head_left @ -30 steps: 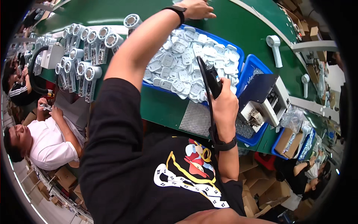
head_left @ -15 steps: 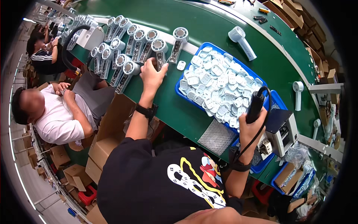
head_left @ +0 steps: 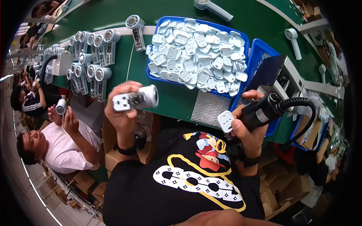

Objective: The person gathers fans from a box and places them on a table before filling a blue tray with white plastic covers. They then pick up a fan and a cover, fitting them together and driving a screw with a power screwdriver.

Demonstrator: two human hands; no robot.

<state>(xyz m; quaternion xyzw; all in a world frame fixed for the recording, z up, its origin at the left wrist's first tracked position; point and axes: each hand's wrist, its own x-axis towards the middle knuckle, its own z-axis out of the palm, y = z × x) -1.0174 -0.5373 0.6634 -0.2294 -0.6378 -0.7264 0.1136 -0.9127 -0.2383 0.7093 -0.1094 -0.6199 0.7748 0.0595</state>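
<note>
My left hand (head_left: pixel 121 98) is closed around a handheld fan (head_left: pixel 149 96), its round head to the right and dark inner parts showing along the open handle. A white piece with dark marks (head_left: pixel 120 103) sits at the handle's near end; whether it is fixed there I cannot tell. In my right hand (head_left: pixel 250 133) lies a black electric screwdriver (head_left: pixel 260 114) with a thick cable, its tip hidden. The same hand's thumb and fingers pinch a white cover plate (head_left: pixel 225 121) with several holes. A blue tray (head_left: pixel 196 88) heaped with similar cover plates (head_left: pixel 200 52) lies beyond both hands.
Several open-handled fans (head_left: pixel 90 75) lie in rows at the left; a single fan (head_left: pixel 138 33) is beside the tray. Bubble wrap (head_left: pixel 211 109) lies before it. A blue bin (head_left: pixel 258 52) and a boxy device (head_left: pixel 283 75) stand right. A co-worker (head_left: pixel 68 139) sits at left.
My left hand has lifted a fan from the table and brought it nearer me. My right hand has come back from the tray with a cover plate alongside the screwdriver. The view has shifted.
</note>
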